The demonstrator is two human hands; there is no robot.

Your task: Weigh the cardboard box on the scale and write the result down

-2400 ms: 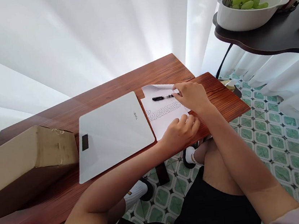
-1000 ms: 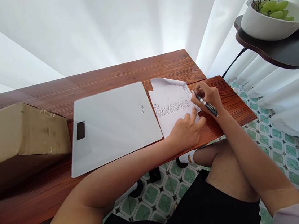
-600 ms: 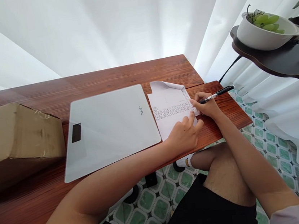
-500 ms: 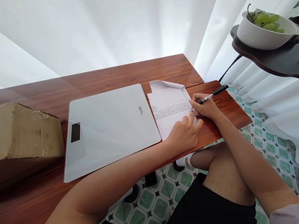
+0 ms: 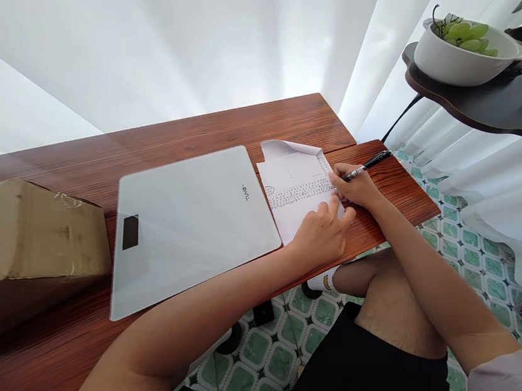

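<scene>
Fingers (image 5: 341, 180) of the right hand (image 5: 357, 187) are closed around a black pen (image 5: 366, 166), its tip down at the right edge of the printed sheet of paper (image 5: 296, 191), its barrel slanting up and away to the right. The left hand (image 5: 322, 232) lies flat on the sheet's near right corner, fingers relaxed and spread rather than gripping, pinning the paper to the desk (image 5: 177, 136). The two hands sit just beside each other, almost touching.

The sheet rests on the right part of the desk, its left edge next to a white glass bathroom scale (image 5: 188, 223); its far corner is curled up. Rows of small print cross its middle; the words are too small to read. A taped cardboard box (image 5: 28, 233) stands at the left end of the desk. Off to the right, a dark shelf (image 5: 483, 108) carries a white bowl (image 5: 459, 66) of green grapes (image 5: 467, 34).

Judging from the pose, the step in hand is writing or marking at the end of a printed row. The next stroke would call for light, steady pressure from the pen while the left palm keeps the paper from sliding.
</scene>
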